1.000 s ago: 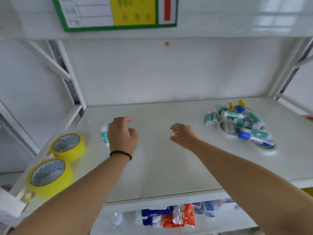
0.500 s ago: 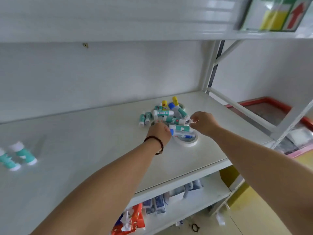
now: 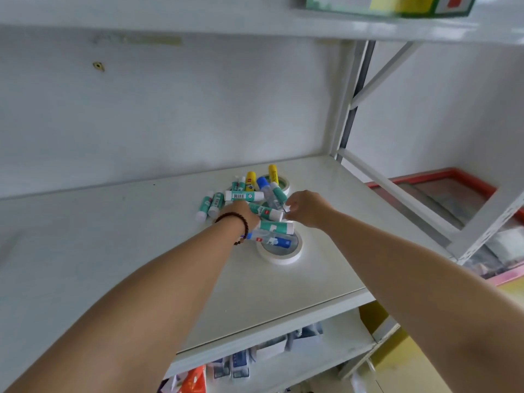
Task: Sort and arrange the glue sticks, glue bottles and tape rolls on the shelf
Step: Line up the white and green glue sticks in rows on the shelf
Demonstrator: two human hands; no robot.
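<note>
Your view has swung from the left part of the shelf [image 3: 283, 282] to its right end, and both your hands have come off the open middle of the board and into the mixed pile at the centre of the frame. The yellow tape rolls and the two green-and-white sticks you had set apart on the left are now out of view.

Your left hand [image 3: 246, 214], with the bead bracelet [image 3: 241, 226] at the wrist, is buried among the green glue sticks [image 3: 243, 196]; its fingers are hidden by the pile, so I cannot tell whether it grips anything. Your right hand [image 3: 307, 209] has its fingertips curled and pinched at the end of a green stick [image 3: 265, 212] just left of it.

The pile lies a little above and right of the frame's centre: green sticks crossed over one another, two yellow-capped sticks [image 3: 251, 180] and a blue-capped glue bottle [image 3: 265, 186] behind them, and another blue-labelled bottle [image 3: 279, 241] lying over a white tape roll [image 3: 283, 258] at the near edge. A second white roll [image 3: 285, 184] sits partly hidden at the back.

Judgement: sorting has barely begun; nearly all stock remains heaped. The crossed sticks look liable to roll when one is drawn out.
</note>
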